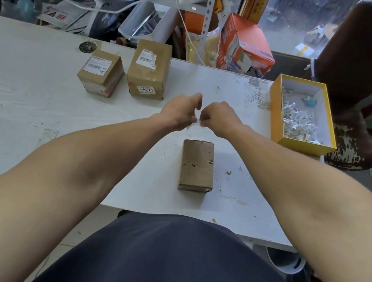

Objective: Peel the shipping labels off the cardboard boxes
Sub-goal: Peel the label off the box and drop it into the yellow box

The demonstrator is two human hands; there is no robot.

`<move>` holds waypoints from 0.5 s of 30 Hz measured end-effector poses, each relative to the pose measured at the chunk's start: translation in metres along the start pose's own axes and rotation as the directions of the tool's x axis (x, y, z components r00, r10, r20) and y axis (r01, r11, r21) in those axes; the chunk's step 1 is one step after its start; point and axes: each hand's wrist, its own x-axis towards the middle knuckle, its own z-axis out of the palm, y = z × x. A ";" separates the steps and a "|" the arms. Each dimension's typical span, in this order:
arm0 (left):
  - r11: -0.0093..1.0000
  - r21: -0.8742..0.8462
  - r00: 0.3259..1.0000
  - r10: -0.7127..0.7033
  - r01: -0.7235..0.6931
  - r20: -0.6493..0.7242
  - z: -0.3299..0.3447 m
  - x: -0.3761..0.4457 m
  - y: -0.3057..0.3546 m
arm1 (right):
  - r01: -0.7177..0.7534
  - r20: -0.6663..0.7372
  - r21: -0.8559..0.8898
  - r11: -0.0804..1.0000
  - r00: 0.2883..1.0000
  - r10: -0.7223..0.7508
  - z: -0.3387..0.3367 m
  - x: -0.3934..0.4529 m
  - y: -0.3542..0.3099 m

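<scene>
White label scrap [194, 124] pinched between both hands.

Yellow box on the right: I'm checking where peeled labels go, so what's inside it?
The yellow box holds crumpled white label scraps and one small blue piece; anything beneath them is hidden.

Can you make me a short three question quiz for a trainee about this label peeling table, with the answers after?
1. True or false: the near box still carries a label.
2. How many far boxes show labels?
3. What do both hands pinch?
a) tape roll
b) white scrap
c) knife

Key:
1. False, its visible faces are bare.
2. Two: the small box and the tall box.
3. b: left hand and right hand pinch the white scrap; more scraps fill the yellow tray.
</scene>
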 end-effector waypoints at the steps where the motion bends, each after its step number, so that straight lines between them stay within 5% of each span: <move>1: 1.000 -0.026 1.000 0.000 -0.001 -0.009 0.000 0.001 0.001 | -0.011 0.002 0.017 1.000 1.000 0.011 0.002 0.000 0.000; 8: 0.978 -0.208 1.000 -0.030 0.029 -0.002 -0.004 0.001 0.008 | -0.084 -0.067 0.194 0.977 0.993 0.099 0.009 -0.002 0.001; 15: 0.980 -0.185 0.997 -0.079 0.077 -0.006 -0.001 0.000 0.005 | -0.087 -0.052 0.171 0.981 0.994 0.097 0.005 -0.005 0.007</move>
